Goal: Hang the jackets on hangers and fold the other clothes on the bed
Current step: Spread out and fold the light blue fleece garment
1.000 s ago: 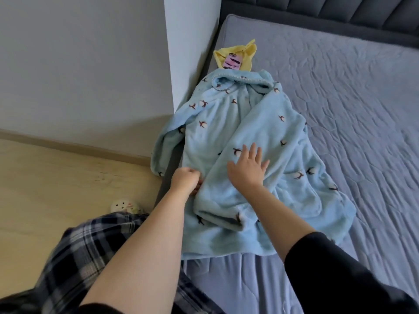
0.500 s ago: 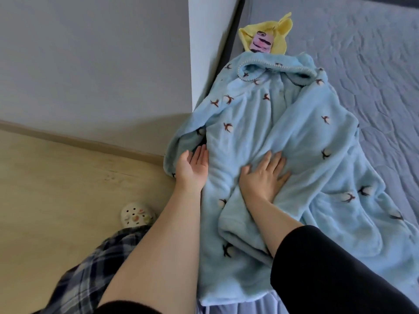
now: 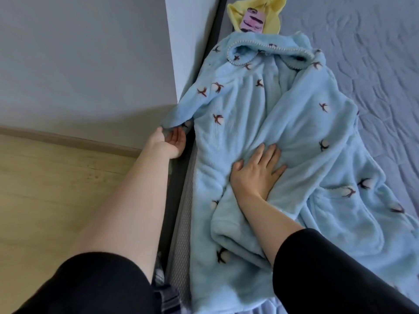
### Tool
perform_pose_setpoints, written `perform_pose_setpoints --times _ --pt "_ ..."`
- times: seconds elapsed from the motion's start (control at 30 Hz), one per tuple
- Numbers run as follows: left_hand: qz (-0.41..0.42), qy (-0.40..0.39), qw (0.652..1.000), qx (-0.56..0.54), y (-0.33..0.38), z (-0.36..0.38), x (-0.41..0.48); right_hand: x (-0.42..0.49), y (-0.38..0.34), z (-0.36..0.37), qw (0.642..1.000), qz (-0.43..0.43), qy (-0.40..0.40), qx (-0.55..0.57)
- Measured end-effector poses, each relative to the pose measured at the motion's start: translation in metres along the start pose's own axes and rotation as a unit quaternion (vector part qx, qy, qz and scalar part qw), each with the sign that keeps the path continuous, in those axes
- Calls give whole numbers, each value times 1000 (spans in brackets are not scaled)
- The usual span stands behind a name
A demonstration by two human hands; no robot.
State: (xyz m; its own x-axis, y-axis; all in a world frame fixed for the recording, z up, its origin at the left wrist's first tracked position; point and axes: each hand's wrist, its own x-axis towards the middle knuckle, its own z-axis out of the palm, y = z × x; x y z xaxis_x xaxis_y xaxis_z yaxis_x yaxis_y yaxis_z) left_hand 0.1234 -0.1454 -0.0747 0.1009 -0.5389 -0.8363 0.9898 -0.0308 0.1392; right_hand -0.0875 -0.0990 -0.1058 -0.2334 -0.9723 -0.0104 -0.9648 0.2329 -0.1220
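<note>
The right hand (image 3: 256, 175) has no grip: it lies flat with fingers spread, pressing on the flap folded across the middle of the robe (image 3: 238, 114). The left hand (image 3: 169, 141) is open too, palm up, touching the end of the robe's sleeve (image 3: 181, 114), which hangs off the bed (image 3: 374, 64). The robe lies along that bed edge, collar away from the person. Just beyond the collar is a yellow garment (image 3: 274, 10) with a phone (image 3: 252, 20) on it.

The fleece looks thick and springy. A hard lift of the sleeve could tug the pressed flap open, or drag the robe's overhanging side toward the floor (image 3: 56, 177).
</note>
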Motion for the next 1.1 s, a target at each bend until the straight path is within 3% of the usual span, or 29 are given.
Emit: perform_pose_setpoints --times 0.1,0.27,0.4,0.47,0.53,0.57,0.6,0.67,0.7,0.73,0.77,0.8,0.83,0.87,0.9,0.97,1.0,1.07,1.1 --pt "-7 1 999 44 6 0 1 0 0 0 1000 -2 1 -5" --pt "61 21 990 126 -9 6 -4 0 -2 1 1000 -3 4 -8" --pt "161 30 984 75 -5 9 -15 1 -3 2 1000 -4 -7 -7" --pt "250 75 952 158 -7 14 -30 4 -3 1 1000 -8 -27 1" --pt "437 111 856 254 -21 24 -51 7 1 -2 998 -15 -49 31" --pt "550 68 784 280 -30 29 -63 8 5 -5 996 -20 -55 63" --pt "659 8 682 318 -40 34 -74 9 8 -9 992 -22 -57 114" --pt "775 -110 439 442 -64 32 -89 15 18 -23 965 -16 -72 254" --pt "784 -162 322 506 -75 24 -89 19 25 -33 939 0 -89 331" --pt "759 -199 227 577 -82 11 -85 27 32 -41 913 28 -111 391" --pt "712 -222 154 648 -90 -4 -83 31 48 -60 863 73 -144 478" --pt "649 -220 107 720 -93 -22 -78 37 58 -71 797 132 -180 562" --pt "590 -215 92 773 -95 -38 -73 40 73 -82 750 170 -200 607" --pt "552 -208 103 801 -94 -50 -69 44 85 -89 711 195 -218 639" --pt "534 -202 115 813 -93 -58 -67 45 98 -96 766 175 -228 576" --pt "540 -211 147 801 -92 -62 -67 46 123 -93 872 140 -160 442" --pt "543 -213 188 790 -96 -61 -71 44 134 -95 864 156 -194 438" --pt "528 -181 320 765 -103 -57 -78 35 147 -97 871 113 -251 406" --pt "510 -148 395 749 -107 -55 -82 37 150 -91 904 53 -243 349"
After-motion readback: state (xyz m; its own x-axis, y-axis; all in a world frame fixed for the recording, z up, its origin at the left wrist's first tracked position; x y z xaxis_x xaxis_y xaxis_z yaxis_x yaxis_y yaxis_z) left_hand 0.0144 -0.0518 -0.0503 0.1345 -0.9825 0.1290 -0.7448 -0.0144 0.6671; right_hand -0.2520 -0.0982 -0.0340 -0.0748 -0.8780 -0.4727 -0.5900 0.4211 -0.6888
